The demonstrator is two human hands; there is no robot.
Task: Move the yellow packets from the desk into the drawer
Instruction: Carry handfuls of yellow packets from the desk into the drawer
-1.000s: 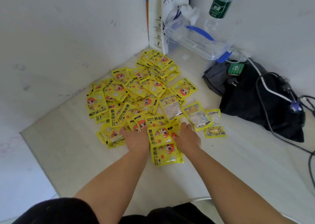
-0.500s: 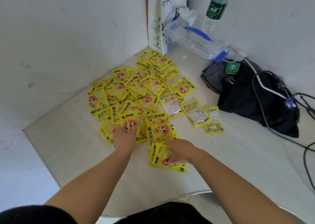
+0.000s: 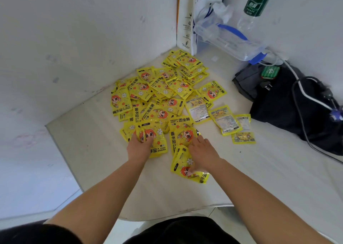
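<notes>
Left grip [image 3: 140, 147] is closed on one packet [image 3: 159, 143] at the near edge of the pile, fingers curled over its top; right grip [image 3: 202, 154] lies flat with fingers relaxed, pressing on a small stack [image 3: 181, 162] just beside the pile. Yellow packets [image 3: 167, 93] lie overlapping on the worktop [image 3: 92, 151] towards the corner, three of them face-down at the right, near a black bag [image 3: 278, 104]. Clear box [image 3: 232, 41], bottle [image 3: 257, 2] and paper bag [image 3: 202, 11] stand at the back.
</notes>
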